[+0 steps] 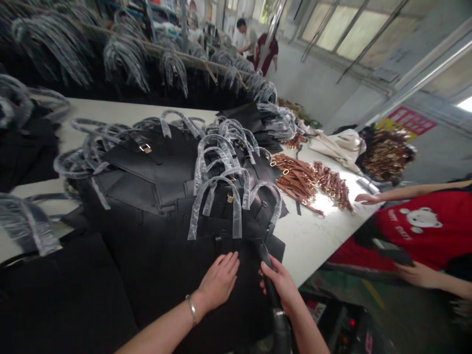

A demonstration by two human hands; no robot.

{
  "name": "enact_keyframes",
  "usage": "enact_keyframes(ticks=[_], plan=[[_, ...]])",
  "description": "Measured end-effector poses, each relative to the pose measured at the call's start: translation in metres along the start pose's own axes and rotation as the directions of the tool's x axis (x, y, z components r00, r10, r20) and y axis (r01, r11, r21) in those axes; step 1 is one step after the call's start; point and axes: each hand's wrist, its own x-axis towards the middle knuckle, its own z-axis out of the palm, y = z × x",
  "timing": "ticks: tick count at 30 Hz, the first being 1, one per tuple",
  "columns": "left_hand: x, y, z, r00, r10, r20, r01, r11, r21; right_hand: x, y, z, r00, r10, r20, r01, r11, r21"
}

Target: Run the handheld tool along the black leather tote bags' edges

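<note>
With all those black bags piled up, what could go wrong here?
The left hand lies flat on black material, close to the tip of the black tool in the right hand; a slip might hurt it or mark the surface. The plastic-wrapped handles stand up just beyond, so the tool could perhaps snag one.

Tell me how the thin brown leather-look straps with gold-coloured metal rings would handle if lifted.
The thin brown leather-look straps would probably droop, being narrow and strip-like. They may snag together, since they lie heaped and overlapping. The gold-coloured metal rings at some ends could make those ends swing.
</note>
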Motion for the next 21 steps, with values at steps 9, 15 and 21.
enact_keyframes(ticks=[9,15,21], plan=[[-0.005,0.003,0.002,1.0,0.003,0.007,-0.004,0.998,0.059,0.018,-0.023,-0.005,0.998,0.013,0.065,-0.012,1.0,-0.011],[-0.003,0.005,0.003,1.0,-0.014,0.025,0.013,0.999,0.038,0.018,-0.018,0.001,0.999,-0.034,0.014,0.035,0.998,-0.043],[0.014,-0.011,-0.002,0.998,-0.046,0.038,0.046,0.999,0.005,0.005,-0.017,0.011,0.984,-0.156,-0.083,0.148,0.985,-0.09]])
